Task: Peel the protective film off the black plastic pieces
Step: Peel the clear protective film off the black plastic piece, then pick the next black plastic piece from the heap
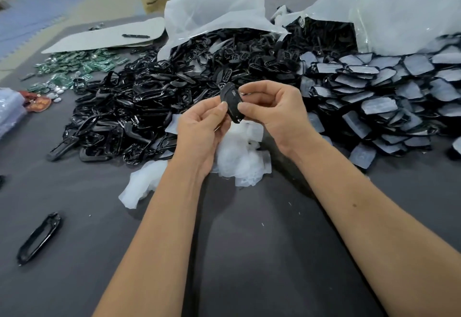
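Note:
Both hands hold one black plastic piece (231, 102) above the dark table (249, 241). My left hand (202, 127) pinches its lower left edge with thumb and fingers. My right hand (272, 107) grips its right side, thumb on the front and fingers curled over the top. Below the hands lies a heap of peeled clear film (239, 157). To the right spreads a pile of film-covered black pieces (379, 97). A larger pile of glossy black frames (149, 107) lies to the left.
Two open clear plastic bags (214, 14) lie behind the piles. Green circuit boards (74, 69) lie at the far left beside a grey board (104, 37). One loose black frame (40, 238) rests near the table's left front.

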`<state>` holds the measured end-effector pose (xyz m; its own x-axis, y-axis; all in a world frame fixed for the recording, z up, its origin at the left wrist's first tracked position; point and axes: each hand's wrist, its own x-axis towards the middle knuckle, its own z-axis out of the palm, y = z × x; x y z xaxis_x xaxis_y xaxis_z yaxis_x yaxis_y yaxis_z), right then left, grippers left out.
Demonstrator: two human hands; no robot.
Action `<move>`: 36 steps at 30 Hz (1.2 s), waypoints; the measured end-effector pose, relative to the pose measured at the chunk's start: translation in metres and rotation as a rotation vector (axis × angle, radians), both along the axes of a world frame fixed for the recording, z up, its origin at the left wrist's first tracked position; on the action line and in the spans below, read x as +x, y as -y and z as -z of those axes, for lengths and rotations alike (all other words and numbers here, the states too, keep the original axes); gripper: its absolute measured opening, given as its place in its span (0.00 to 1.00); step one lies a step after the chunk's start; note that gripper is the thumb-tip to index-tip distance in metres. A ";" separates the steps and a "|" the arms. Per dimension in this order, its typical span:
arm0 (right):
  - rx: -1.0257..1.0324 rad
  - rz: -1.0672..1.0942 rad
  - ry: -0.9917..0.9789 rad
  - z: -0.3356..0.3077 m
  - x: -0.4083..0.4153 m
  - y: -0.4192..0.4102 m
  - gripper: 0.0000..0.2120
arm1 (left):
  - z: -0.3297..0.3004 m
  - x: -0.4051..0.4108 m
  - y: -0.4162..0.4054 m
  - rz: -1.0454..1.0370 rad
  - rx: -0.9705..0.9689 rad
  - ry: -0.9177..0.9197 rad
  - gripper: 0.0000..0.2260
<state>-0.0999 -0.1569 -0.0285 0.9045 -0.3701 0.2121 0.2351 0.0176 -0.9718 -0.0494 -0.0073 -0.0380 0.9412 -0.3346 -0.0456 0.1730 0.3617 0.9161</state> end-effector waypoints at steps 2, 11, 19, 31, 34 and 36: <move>-0.266 0.164 0.033 -0.009 -0.003 0.011 0.11 | -0.007 -0.001 0.011 0.000 -0.059 -0.055 0.11; -1.015 0.641 -0.103 -0.038 -0.040 0.097 0.14 | -0.039 -0.023 0.132 0.107 0.220 0.255 0.20; -1.091 0.641 -0.372 -0.056 -0.053 0.149 0.15 | -0.040 -0.050 0.163 -0.038 0.377 0.534 0.17; -0.950 0.488 -0.116 -0.069 -0.023 0.092 0.10 | -0.021 -0.027 0.083 -0.232 0.719 0.607 0.16; -1.050 0.276 -0.157 -0.058 -0.003 0.058 0.10 | -0.017 -0.008 0.058 -0.304 0.943 0.684 0.15; -1.129 0.171 -0.211 -0.047 0.012 0.041 0.14 | -0.009 0.007 0.042 -0.313 1.154 0.702 0.16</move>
<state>-0.0882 -0.1979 0.0183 0.9177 -0.1876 0.3502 -0.0183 -0.9005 -0.4345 -0.0423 -0.0493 -0.0286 0.9100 -0.2053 0.3602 -0.3909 -0.7142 0.5806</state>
